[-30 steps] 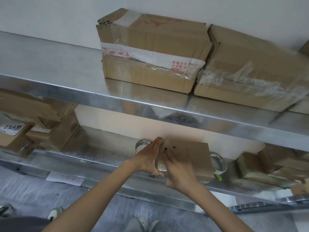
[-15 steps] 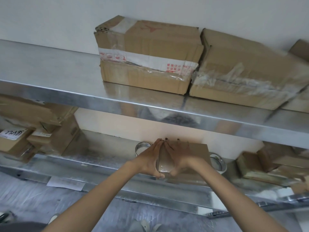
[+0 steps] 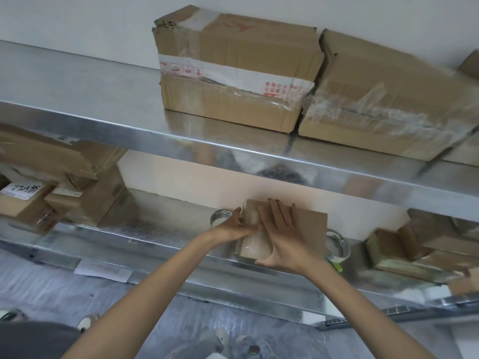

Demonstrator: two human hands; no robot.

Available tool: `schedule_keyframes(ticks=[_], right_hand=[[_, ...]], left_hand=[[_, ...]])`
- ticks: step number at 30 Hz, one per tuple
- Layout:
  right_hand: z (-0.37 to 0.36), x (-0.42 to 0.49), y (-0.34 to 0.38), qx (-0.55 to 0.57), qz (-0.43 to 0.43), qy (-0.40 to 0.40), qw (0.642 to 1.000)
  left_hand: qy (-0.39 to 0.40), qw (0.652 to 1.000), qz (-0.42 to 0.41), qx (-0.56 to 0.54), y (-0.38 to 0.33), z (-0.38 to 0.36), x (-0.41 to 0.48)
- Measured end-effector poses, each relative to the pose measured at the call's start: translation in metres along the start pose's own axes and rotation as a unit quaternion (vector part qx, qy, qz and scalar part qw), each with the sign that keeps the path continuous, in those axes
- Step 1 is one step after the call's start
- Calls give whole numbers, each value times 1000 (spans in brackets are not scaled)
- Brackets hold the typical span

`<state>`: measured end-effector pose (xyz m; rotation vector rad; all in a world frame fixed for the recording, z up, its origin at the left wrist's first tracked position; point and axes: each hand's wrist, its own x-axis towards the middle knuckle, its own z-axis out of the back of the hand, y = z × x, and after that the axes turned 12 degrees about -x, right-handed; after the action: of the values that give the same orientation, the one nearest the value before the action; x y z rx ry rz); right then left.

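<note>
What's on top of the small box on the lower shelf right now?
The right hand lies flat on the small box, the left hand presses its left edge beside shiny clear tape. The top beneath the palm is hidden.

Two metal shelves show, an upper shelf [image 3: 77, 94] and a lower shelf [image 3: 166, 229]. Two large cardboard boxes stand whole on the upper one, the left box [image 3: 233, 73] and the right box [image 3: 383, 99], with parts of further ones cut off at the right edge. One small box [image 3: 311, 229] lies mid-way along the lower shelf, with two hands on it, the left hand [image 3: 230, 229] and the right hand [image 3: 285, 239]. Two tape rolls flank it, the left roll [image 3: 220, 216] and the right roll [image 3: 337, 248]. The left pile [image 3: 101, 200] holds at least four boxes. The right pile [image 3: 427, 244] is too blurred to count. One paper sheet [image 3: 103, 270] shows below.
</note>
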<state>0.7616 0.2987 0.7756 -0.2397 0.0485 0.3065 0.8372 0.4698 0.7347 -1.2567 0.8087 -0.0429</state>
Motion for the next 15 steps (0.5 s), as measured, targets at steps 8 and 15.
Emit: schedule_keyframes(ticks=[8, 15], right_hand=[[-1, -29, 11, -12, 5, -84, 996], [22, -24, 17, -59, 2, -89, 994]], left_hand=[[1, 996, -80, 31, 8, -4, -3], [2, 975, -125, 186, 16, -8, 2]])
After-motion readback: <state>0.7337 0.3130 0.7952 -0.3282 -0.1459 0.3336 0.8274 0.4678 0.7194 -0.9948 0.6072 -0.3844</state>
